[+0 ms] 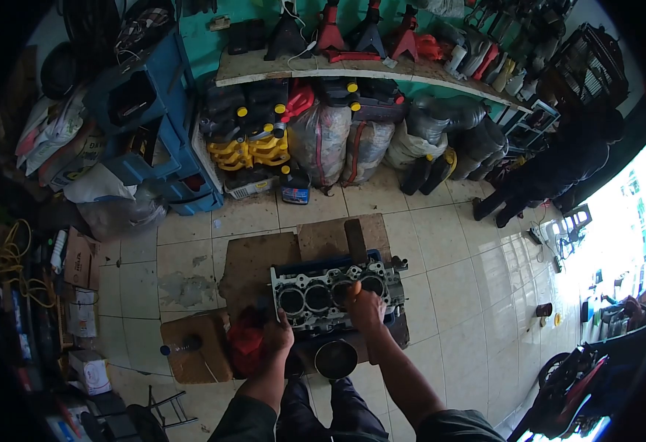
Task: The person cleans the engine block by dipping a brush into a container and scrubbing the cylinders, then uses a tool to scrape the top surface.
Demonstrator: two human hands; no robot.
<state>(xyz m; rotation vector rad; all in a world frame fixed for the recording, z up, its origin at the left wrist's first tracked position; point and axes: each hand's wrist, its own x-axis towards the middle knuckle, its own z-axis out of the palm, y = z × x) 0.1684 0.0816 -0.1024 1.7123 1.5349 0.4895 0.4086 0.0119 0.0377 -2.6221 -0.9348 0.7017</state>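
An engine block (304,313) with a row of several round cylinder bores lies in front of me on brown cardboard (256,258). My left hand (278,335) grips its near left corner, thumb up against the edge. Over the right-hand bores, my right hand (367,309) is closed round a tool with an orange handle (354,288); its working end is hidden. Beside my left hand lies a bundled red cloth (245,343). A round dark pan (336,359) sits between my knees and the block.
To the left, a bottle (181,346) lies on a cardboard piece (203,366). A shelf (352,68) with jack stands, above sacks and jugs, lines the far wall. Blue bins (142,121) stand far left. Another person (551,173) bends over at right, near a motorcycle (570,390).
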